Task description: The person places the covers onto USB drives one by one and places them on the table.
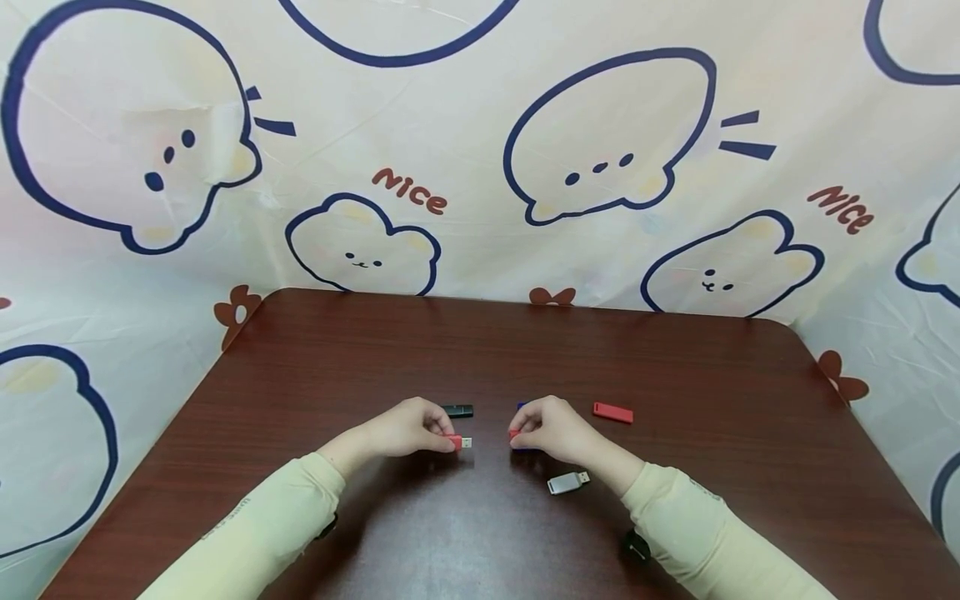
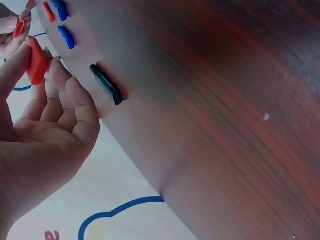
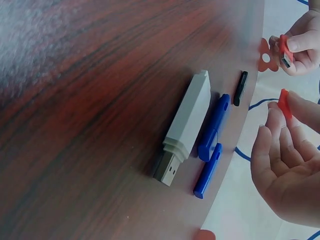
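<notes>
Thumb and fingers of my left hand [image 1: 412,427] pinch a red USB stick [image 1: 456,442], its bare metal plug pointing right. Across a short gap, my right hand [image 1: 553,431] pinches a small red cap [image 3: 284,104] between thumb and fingertip; the cap's hollow end faces the stick in the left wrist view. Stick and cap are apart, both held above the table. Beneath the right hand lie two blue USB-stick-like pieces [image 3: 214,130], mostly hidden by the hand in the head view. A silver-white USB stick [image 1: 567,483] with a bare plug lies just below the right hand.
A black USB stick [image 1: 459,411] lies behind the left hand's fingertips. Another red USB stick [image 1: 612,412] lies right of the right hand. The dark brown table [image 1: 480,350] ends at a cartoon-printed cloth [image 1: 480,150] behind and at both sides.
</notes>
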A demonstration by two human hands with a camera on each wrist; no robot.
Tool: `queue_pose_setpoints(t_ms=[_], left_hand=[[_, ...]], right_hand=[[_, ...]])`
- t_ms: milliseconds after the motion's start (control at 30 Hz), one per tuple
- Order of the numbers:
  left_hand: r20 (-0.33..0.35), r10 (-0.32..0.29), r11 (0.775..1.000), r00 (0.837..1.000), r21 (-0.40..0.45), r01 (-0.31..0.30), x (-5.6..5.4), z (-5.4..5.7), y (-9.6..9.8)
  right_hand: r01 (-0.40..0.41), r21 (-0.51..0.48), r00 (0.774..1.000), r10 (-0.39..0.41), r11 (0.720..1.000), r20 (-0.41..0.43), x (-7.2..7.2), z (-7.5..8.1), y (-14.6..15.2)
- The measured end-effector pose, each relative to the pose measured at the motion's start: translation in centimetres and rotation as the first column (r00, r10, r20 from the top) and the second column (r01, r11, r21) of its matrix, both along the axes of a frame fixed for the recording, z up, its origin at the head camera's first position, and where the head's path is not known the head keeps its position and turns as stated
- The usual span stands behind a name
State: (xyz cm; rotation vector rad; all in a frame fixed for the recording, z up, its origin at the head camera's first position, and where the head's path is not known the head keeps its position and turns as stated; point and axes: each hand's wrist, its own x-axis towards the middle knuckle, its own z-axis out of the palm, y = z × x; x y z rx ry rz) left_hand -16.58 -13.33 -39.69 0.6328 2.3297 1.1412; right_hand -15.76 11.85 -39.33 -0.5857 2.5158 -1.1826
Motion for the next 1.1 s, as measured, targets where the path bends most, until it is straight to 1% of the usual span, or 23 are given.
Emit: queue_pose_setpoints(t_ms=[167,633,1100], left_hand=[[0.015,0.014,1.0,1.0,-0.005,-0.014,-0.05,0.02,0.11],[0.034,0.017,1.0,0.999,0.001,-0.017,0.06,0.37,0.4],[0.028,0.011,1.0,1.0,-0.008,-0.011,0.03,0.45,0.23]], right_hand=[[-0.002,-0.016,1.0,0.002,1.0,0.019,0.0,0.09,0.03],[-0.003,-0.029,0.999,0.004,1.0,0.049,-0.1,-0.11,0.03],[0.003,-0.012,0.998,-0.002,1.0,0.063,-0.26,-0.23,-0.2]])
